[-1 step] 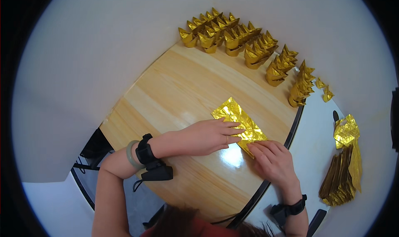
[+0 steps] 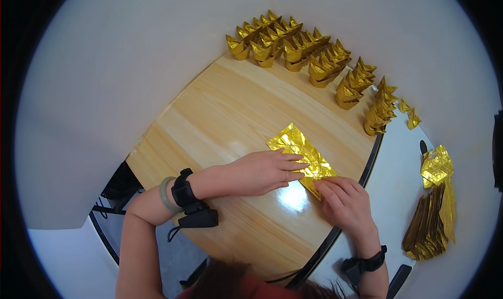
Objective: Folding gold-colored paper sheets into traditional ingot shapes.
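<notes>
A rectangular sheet of shiny gold foil paper with crease lines lies slantwise on the wooden tabletop. My left hand rests flat across its left middle, fingers stretched out and slightly apart, holding nothing. My right hand is closed at the sheet's near right end, thumb and fingers pinching the edge there. The fingers hide part of that end, so the exact fold cannot be made out.
Several rows of stacked folded gold paper ingots stand along the table's far edge. On the white surface at right lie two small gold pieces, a creased gold sheet and a fanned pile of gold papers. Pale walls border the table.
</notes>
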A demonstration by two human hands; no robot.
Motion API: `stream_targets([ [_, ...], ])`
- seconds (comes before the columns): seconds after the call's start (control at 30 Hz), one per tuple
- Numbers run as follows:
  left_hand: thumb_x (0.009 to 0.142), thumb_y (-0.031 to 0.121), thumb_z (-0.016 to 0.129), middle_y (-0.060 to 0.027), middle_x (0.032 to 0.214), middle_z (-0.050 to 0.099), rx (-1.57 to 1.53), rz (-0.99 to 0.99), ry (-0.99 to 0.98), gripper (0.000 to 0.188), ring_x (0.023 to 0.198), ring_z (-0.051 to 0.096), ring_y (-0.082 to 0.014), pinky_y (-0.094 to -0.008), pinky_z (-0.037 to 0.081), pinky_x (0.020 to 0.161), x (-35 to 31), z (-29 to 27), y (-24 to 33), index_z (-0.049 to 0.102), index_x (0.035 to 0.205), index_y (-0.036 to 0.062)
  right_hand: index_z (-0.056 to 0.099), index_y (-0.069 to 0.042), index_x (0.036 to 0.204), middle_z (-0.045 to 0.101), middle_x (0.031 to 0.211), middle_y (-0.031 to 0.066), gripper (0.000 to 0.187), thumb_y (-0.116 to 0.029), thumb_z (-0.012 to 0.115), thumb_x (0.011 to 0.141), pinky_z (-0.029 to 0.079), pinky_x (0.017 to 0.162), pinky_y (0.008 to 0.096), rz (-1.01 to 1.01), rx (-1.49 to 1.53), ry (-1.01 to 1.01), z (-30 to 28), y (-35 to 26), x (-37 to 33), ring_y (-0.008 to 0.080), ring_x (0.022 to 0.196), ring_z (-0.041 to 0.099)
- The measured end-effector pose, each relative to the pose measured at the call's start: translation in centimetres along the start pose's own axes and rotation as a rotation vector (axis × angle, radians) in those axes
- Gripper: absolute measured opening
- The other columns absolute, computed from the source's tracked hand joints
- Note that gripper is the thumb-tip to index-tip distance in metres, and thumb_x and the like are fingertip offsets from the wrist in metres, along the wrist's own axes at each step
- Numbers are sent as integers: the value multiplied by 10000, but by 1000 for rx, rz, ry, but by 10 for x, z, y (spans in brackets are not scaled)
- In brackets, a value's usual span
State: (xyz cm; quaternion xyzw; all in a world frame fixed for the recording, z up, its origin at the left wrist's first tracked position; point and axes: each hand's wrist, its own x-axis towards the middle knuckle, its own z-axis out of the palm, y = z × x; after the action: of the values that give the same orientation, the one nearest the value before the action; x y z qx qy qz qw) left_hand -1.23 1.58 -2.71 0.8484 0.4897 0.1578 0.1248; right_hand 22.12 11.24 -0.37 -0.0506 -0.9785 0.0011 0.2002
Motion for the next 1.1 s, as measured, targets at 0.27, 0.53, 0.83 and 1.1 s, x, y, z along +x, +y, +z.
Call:
stream_targets([
  [0.27,830,205,625,-59,1214,550,-103,-49,135,236,1128,524,-234,-349,468,890,2,-5,6,636,1035,89,615,-75,979,644,891,70,269,-72,691,721,510,700,327,155,324,33,5,0,-1,234,803,625],
  [0.53,748,193,714,-45,958,547,-242,-197,326,182,991,490,-263,-343,447,808,4,5,6,623,875,99,566,-59,1067,625,829,83,296,-78,677,792,502,642,312,676,620,25,9,-11,1,224,709,619],
  [0.83,766,159,680,-49,949,526,-178,-170,296,170,976,464,-281,-369,399,872,8,6,8,611,915,117,545,-73,1127,584,1063,83,385,-81,686,769,504,728,335,583,369,-60,12,-12,4,232,872,602],
  [1.1,751,155,683,-46,1008,536,-76,-187,327,114,1030,457,-278,-379,393,885,4,0,2,702,864,160,568,-77,1187,527,1277,83,542,-384,685,755,364,981,404,133,57,-233,-7,-20,8,271,1194,478],
])
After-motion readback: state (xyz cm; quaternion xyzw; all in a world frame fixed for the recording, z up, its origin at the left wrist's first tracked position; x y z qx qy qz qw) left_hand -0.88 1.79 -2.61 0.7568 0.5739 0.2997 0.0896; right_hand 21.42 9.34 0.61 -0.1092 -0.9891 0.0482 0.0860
